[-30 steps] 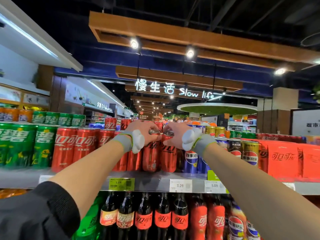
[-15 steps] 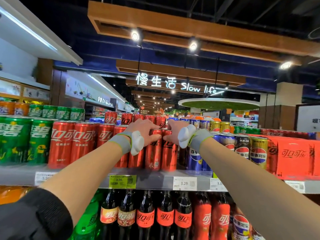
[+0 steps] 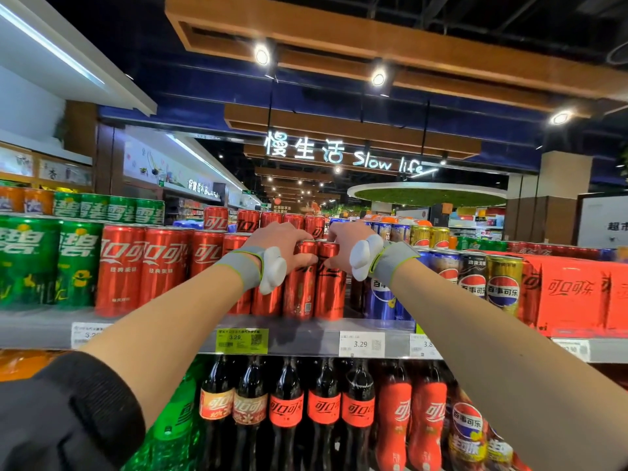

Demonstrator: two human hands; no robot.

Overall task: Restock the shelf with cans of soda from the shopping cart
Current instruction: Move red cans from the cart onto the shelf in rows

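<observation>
my left hand (image 3: 278,243): fingers wrapped over top of a red can (image 3: 300,283) | my right hand (image 3: 350,241): fingers on the neighbouring red can (image 3: 330,283) | both cans upright, touching, at front edge of shelf (image 3: 306,334)

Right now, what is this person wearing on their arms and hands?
Both hands are bare. Each wrist carries a grey knitted band edged in yellow-green, with a smooth white rounded pod fixed to it: left hand, right hand. A black sleeve is pushed up on the left arm; the right forearm is uncovered.
</observation>
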